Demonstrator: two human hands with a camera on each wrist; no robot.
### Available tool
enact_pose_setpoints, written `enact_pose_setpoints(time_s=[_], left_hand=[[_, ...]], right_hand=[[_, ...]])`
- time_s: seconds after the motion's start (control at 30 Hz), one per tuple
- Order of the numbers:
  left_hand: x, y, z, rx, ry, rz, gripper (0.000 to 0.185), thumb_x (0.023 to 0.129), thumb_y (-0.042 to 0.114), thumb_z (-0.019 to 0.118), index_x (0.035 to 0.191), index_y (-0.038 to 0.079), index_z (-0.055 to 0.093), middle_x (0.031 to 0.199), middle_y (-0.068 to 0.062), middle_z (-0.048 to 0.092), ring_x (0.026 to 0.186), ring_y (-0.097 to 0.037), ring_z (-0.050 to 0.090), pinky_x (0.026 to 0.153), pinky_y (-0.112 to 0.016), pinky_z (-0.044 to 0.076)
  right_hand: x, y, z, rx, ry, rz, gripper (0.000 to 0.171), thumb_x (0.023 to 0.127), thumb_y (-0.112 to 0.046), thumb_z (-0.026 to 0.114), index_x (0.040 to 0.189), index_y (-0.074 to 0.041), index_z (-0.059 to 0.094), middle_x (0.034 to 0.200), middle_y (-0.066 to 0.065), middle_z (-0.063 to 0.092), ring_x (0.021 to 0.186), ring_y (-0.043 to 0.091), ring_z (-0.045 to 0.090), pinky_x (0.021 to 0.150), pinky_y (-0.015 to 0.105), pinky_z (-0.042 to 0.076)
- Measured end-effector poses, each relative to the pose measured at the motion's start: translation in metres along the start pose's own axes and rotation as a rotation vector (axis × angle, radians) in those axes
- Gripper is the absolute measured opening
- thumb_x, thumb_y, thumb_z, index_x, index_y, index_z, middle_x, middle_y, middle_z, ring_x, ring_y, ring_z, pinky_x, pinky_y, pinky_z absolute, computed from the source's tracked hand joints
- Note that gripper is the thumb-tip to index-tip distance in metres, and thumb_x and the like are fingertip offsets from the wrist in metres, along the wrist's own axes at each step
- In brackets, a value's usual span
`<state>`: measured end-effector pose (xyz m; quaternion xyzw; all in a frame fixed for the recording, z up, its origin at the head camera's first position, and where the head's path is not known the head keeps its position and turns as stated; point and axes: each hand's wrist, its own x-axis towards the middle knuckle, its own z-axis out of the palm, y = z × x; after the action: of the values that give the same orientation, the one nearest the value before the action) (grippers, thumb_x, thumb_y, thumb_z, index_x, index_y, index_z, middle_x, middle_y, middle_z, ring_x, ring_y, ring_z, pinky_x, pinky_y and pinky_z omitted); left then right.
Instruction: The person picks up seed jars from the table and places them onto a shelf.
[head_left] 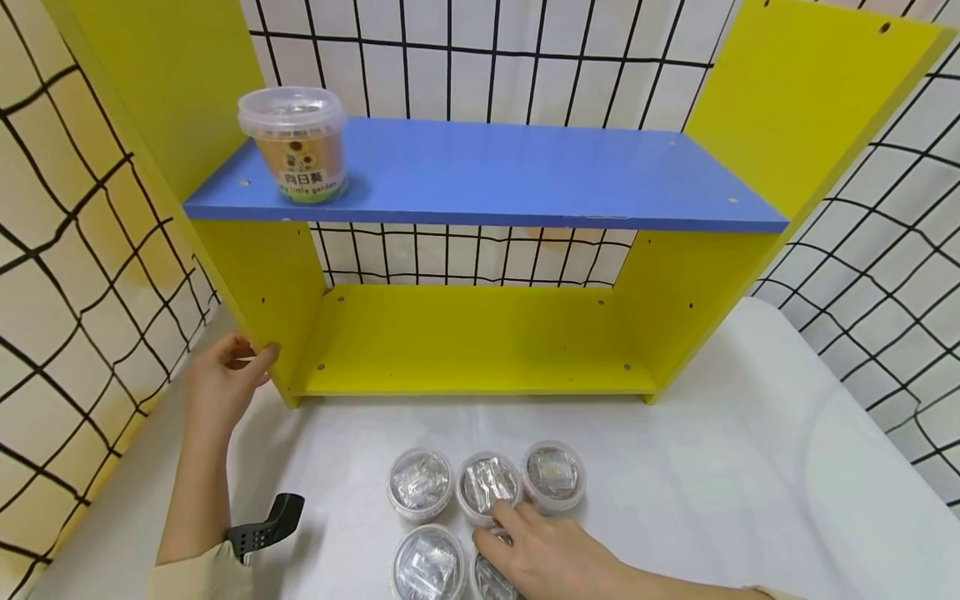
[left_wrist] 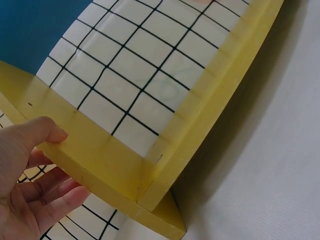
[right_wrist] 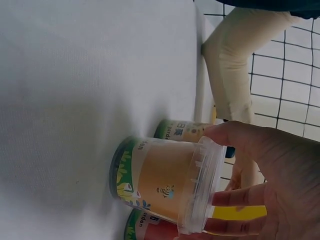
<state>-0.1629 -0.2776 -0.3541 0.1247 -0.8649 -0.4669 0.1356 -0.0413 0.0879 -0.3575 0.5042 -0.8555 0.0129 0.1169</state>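
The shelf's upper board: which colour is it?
The upper board is blue, best seen in the head view.

Left forearm is stretched up from the bottom left, and the left hand has a grip going, thumb on one side and loosely bent fingers on the other. Meanwhile the right forearm comes in super low from the right, with the right hand back-side up, gripping between thumb and fingers.

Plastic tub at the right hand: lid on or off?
On: the right wrist view shows a clear lid capping the plastic tub in the right hand.
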Motion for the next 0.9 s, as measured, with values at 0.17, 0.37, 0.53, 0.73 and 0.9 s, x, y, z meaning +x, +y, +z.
enact_pose_setpoints(time_s=[0.17,0.37,0.53,0.73,0.9], left_hand=[[-0.0004,0.001,-0.0003,-0.011,-0.007,-0.01,0.044,0.088,0.037,0.058,0.114,0.0,0.055,0.105,-0.013,0.057,0.069,0.008,0.051,0.061,-0.008,0.049],[-0.0009,0.0022,0.0001,-0.001,-0.002,-0.008,0.043,0.088,0.037,0.058,0.112,0.001,0.056,0.106,-0.013,0.057,0.068,0.008,0.052,0.06,-0.007,0.048],[0.0002,0.0018,0.0017,-0.006,0.0,-0.014,0.042,0.088,0.036,0.058,0.112,0.001,0.055,0.109,-0.015,0.057,0.069,0.007,0.051,0.06,-0.007,0.048],[0.0005,0.0005,0.0023,-0.007,0.004,-0.011,0.042,0.089,0.035,0.058,0.112,0.0,0.055,0.111,-0.017,0.057,0.068,0.006,0.05,0.059,-0.006,0.047],[0.0005,-0.0002,0.0016,-0.015,0.001,-0.009,0.042,0.089,0.034,0.058,0.112,-0.001,0.055,0.107,-0.015,0.057,0.068,0.008,0.051,0.06,-0.006,0.047]], right_hand=[[-0.0008,-0.0017,-0.0014,0.037,-0.032,0.031,0.061,0.081,-0.066,0.048,0.103,-0.01,0.061,0.093,0.003,0.051,0.068,0.009,0.049,0.04,0.004,0.03],[-0.002,-0.0023,-0.0029,0.076,-0.071,0.063,0.063,0.08,-0.066,0.05,0.108,-0.01,0.058,0.098,0.006,0.052,0.072,0.012,0.051,0.041,0.005,0.032],[-0.0047,-0.0042,-0.0009,0.067,-0.019,0.072,0.063,0.079,-0.067,0.05,0.107,-0.011,0.057,0.098,0.005,0.05,0.073,0.011,0.048,0.04,0.004,0.03],[-0.0062,-0.0081,0.0014,0.074,-0.01,0.092,0.061,0.081,-0.067,0.047,0.105,-0.012,0.056,0.097,0.003,0.047,0.073,0.011,0.043,0.038,0.004,0.025],[-0.006,-0.0095,0.0033,0.054,0.01,0.088,0.06,0.082,-0.066,0.047,0.103,-0.011,0.057,0.095,0.002,0.048,0.07,0.009,0.042,0.039,0.004,0.024]])
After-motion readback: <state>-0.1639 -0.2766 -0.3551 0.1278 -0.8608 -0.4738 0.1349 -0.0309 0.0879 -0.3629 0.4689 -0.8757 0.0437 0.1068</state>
